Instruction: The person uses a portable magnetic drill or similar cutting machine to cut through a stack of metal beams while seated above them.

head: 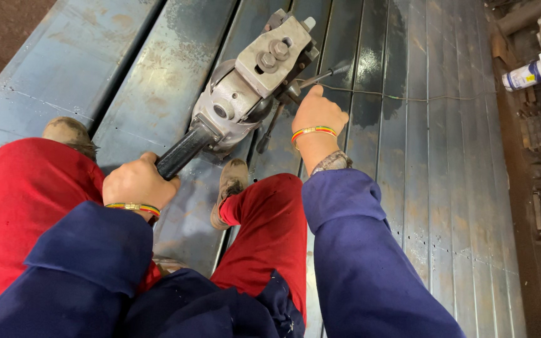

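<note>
Nearby: spray can [524,75] right; left hand [138,183] clenched on grinder [245,94] handle, right hand [318,112] grips its front.

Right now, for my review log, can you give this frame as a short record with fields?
Left hand: closed around the black handle of a grey power tool
Right hand: at the tool's head, touching a thin metal rod
Surface: long steel sections lying side by side
Posture: squatting, red trousers, blue sleeves
Nearby: white bottle at the right edge
</note>
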